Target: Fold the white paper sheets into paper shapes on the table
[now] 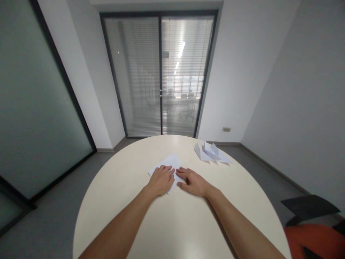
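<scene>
A folded sheet of white paper (171, 160) lies flat on the round table (121, 201), partly covered by both hands. My left hand (161, 180) rests on top of it with the palm down and the fingers stretched out. At the paper's right edge, my right hand (192, 180) touches it with extended fingertips, the thumb held apart from them. Neither hand grips anything. The fingertips of the two hands are close together near the middle of the sheet.
Several folded white paper pieces (211, 153) sit together near the table's far right edge. A chair with a red seat (315, 239) and black armrest (309, 207) stands at the lower right. Beyond the table are glass doors with blinds (134, 79).
</scene>
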`<state>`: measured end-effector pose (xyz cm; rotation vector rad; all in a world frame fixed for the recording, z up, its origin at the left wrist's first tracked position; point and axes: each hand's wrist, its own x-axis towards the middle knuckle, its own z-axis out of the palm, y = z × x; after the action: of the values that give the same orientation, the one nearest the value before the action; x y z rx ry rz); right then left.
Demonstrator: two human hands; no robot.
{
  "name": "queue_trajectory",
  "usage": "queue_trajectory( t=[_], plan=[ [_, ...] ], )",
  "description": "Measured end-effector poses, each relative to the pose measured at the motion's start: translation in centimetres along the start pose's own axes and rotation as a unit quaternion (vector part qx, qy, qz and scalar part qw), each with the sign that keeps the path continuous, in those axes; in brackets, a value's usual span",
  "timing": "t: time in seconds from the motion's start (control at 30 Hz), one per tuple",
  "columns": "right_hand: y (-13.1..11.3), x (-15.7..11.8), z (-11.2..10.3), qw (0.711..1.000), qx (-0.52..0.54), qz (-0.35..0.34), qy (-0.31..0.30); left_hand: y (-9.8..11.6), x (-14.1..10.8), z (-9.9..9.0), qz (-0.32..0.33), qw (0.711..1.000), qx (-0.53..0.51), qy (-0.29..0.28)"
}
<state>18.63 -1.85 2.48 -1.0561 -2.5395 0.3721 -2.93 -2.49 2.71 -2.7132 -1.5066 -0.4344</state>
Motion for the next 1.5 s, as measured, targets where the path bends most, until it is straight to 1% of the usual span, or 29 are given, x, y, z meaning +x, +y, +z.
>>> queue_trajectory(
  t=[0.13, 0.27, 0.47, 0.6, 0.67, 0.7, 0.83, 0.93, 1.13, 1.33, 1.5],
  plan=[
    [-0.1, -0.1, 0.1, 1.000, 0.003, 0.000, -0.013, -0.5, 0.0, 0.0, 0.004, 1.000, -0.016, -0.002],
    [0.0, -0.1, 0.1, 1.000, 0.005, 0.003, -0.002, -1.0, 0.1, 0.0, 0.013, 0.999, -0.043, -0.008],
    [-0.3, -0.1, -0.1, 1.000, 0.018, -0.014, 0.017, -1.1, 0.4, 0.0, 0.012, 0.998, -0.057, -0.014],
    [-0.3, 0.0, -0.1, 0.999, 0.027, 0.000, 0.025, -1.2, 0.4, -0.2, 0.012, 0.998, -0.067, -0.011],
    [-0.3, 0.0, -0.1, 0.999, 0.029, 0.002, 0.027, -1.3, 0.3, -0.3, -0.004, 0.996, -0.088, -0.004],
    [-0.3, 0.0, -0.2, 0.999, 0.028, 0.004, 0.027, -1.4, 0.3, -0.3, -0.023, 0.994, -0.106, 0.002],
    [-0.5, -0.1, -0.5, 0.999, 0.026, 0.013, 0.029, -1.7, 0.1, 0.0, -0.096, 0.973, -0.204, 0.043],
    [-0.5, -0.1, -0.6, 0.999, 0.029, 0.013, 0.032, -1.8, 0.2, 0.2, -0.107, 0.963, -0.238, 0.064],
    [-0.1, 0.0, -0.3, 0.998, 0.023, 0.022, 0.048, -1.2, 0.4, 0.2, -0.102, 0.967, -0.215, 0.093],
    [0.0, 0.1, -0.2, 0.998, 0.008, 0.023, 0.063, -1.0, 0.7, 0.4, -0.138, 0.967, -0.179, 0.120],
    [-0.2, 0.1, -0.3, 0.997, -0.007, 0.021, 0.070, -1.3, 0.7, 0.7, -0.173, 0.966, -0.154, 0.115]
  ],
)
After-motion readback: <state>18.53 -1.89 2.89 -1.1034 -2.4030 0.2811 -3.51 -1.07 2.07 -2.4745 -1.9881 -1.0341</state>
